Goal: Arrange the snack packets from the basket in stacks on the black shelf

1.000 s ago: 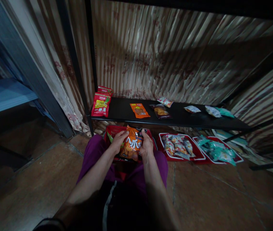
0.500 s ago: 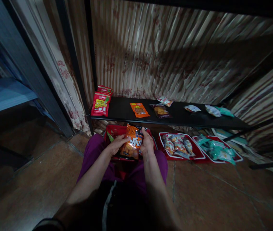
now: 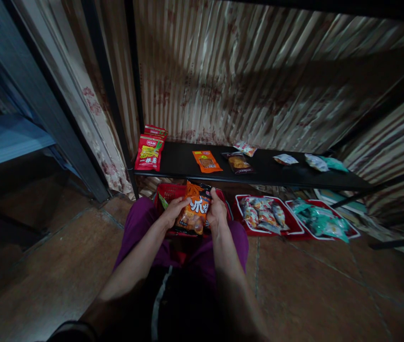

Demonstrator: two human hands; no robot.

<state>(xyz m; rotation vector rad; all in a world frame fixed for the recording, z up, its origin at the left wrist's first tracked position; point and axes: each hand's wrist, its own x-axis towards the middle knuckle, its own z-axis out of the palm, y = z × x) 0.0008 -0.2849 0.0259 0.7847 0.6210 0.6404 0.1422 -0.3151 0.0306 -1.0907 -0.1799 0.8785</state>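
A small shop: snack packets (image 3: 207,161) lie spaced along a low black shelf (image 3: 180,164) at twelve o'clock, with stocked red trays (image 3: 294,232) at two o'clock.

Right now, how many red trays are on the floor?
3. The near tray sits behind the orange packet held by the left hand and right hand; the middle tray holds mixed packets; the right tray holds green packets. Others may hide under the shelf.

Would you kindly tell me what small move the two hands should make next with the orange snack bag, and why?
Probably lift the orange snack bag forward onto the black shelf: the left hand and right hand grip its sides above the red basket, and bare shelf lies just ahead.
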